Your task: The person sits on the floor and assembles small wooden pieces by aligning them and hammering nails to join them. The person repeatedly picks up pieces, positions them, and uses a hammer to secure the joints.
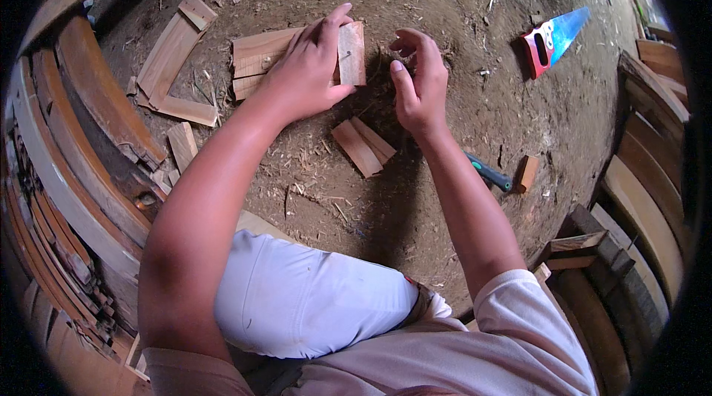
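Note:
My left hand [308, 70] spans a small panel of joined wooden boards [259, 47], fingers at its far edge and thumb at its near edge. Across the panel's right end lies a pale wooden cross strip [352, 66], from which a bent-looking nail [346, 55] sticks up. Just right of the strip, my right hand [421, 81] hovers with curved fingers and thumb apart, nothing visible between them. Two short wood pieces [363, 146] lie on the dirt below the hands. A tool with a dark and green handle [488, 172] is partly hidden by my right forearm.
A handsaw [550, 40] with a red handle and blue blade lies at the right. To the left rests an angled wooden frame [169, 62]. Curved planks [104, 88] are stacked along the left, more timber [645, 196] along the right. A small wood block [527, 173] sits beside the tool handle.

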Demonstrator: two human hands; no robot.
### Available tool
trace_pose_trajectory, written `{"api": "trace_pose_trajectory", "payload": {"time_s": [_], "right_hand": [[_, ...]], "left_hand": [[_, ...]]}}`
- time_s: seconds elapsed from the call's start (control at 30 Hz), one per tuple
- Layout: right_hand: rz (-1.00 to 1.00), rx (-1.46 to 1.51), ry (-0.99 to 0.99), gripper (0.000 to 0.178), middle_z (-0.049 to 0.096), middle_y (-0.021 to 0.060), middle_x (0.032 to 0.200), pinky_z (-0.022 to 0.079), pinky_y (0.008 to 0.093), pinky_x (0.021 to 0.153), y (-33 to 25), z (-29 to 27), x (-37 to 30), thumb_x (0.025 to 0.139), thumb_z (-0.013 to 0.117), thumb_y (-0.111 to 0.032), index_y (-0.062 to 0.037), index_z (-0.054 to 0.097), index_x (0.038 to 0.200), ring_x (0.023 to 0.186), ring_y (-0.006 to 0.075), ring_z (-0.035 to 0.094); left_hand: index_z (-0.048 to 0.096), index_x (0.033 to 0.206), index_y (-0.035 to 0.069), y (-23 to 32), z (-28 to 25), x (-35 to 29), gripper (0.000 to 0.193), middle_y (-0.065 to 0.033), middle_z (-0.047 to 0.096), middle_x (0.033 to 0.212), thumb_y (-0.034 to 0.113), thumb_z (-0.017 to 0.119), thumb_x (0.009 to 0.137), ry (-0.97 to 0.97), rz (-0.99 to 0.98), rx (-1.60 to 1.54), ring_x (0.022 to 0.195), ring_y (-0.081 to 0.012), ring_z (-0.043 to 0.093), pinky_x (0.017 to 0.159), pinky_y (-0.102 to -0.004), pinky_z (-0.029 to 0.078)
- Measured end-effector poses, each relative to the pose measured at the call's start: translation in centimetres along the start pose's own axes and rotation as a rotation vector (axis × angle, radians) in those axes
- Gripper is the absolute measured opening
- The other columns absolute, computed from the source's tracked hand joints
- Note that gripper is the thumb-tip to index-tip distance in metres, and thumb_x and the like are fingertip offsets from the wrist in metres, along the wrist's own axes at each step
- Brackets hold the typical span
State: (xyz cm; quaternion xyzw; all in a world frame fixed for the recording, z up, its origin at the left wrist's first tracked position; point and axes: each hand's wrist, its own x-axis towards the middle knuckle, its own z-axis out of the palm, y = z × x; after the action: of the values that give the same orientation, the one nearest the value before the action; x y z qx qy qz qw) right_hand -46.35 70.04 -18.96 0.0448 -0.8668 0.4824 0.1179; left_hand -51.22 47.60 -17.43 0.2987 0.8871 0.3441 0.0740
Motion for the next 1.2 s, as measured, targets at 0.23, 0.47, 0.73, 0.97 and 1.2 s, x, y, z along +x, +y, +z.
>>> {"api": "trace_pose_trajectory", "payload": {"time_s": [0.23,0.47,0.73,0.97,1.2], "right_hand": [[0.008,-0.026,-0.016,0.046,0.066,0.0226,0.111,0.049,0.0486,0.099,0.06,-0.03,0.00,0.090,0.066,-0.020,0.0027,0.060,0.129,0.107,0.0415,0.063],[0.035,-0.009,-0.019,0.046,0.066,0.0224,0.111,0.049,0.0480,0.099,0.08,-0.07,-0.02,0.090,0.067,-0.020,0.0024,0.060,0.129,0.107,0.0408,0.064],[0.060,0.010,-0.024,0.045,0.067,0.0214,0.111,0.052,0.0460,0.095,-0.11,0.11,-0.05,0.091,0.067,-0.019,0.0018,0.060,0.131,0.105,0.0381,0.066],[0.088,0.023,-0.024,0.044,0.067,0.0219,0.111,0.054,0.0460,0.092,-0.02,0.05,-0.06,0.091,0.066,-0.019,0.0018,0.061,0.130,0.102,0.0378,0.067],[0.055,-0.011,-0.022,0.045,0.067,0.0217,0.110,0.053,0.0466,0.093,0.30,0.08,0.02,0.090,0.066,-0.019,0.0016,0.060,0.129,0.101,0.0393,0.066]], "left_hand": [[0.011,0.165,0.009,-0.32,0.36,0.15,0.117,-0.0338,0.061,0.138,0.019,0.090,0.080,0.035,0.039,0.010,0.136,-0.0510,0.054,0.117,-0.0537,0.046],[0.013,0.165,0.009,-0.28,0.46,0.18,0.115,-0.0346,0.061,0.137,0.018,0.090,0.080,0.017,-0.001,0.011,0.136,-0.0510,0.054,0.117,-0.0525,0.045],[0.018,0.161,0.007,0.04,0.13,0.19,0.111,-0.0310,0.060,0.142,0.014,0.090,0.077,0.012,-0.035,-0.063,0.135,-0.0500,0.055,0.117,-0.0517,0.045],[0.035,0.158,0.005,-0.56,0.76,0.20,0.102,-0.0227,0.051,0.152,0.014,0.090,0.072,0.089,0.010,0.062,0.143,-0.0431,0.050,0.120,-0.0473,0.043],[0.048,0.151,0.002,-0.47,0.52,0.76,0.091,-0.0188,0.055,0.142,0.012,0.088,0.070,0.061,0.027,-0.010,0.136,-0.0407,0.054,0.118,-0.0460,0.044]]}}
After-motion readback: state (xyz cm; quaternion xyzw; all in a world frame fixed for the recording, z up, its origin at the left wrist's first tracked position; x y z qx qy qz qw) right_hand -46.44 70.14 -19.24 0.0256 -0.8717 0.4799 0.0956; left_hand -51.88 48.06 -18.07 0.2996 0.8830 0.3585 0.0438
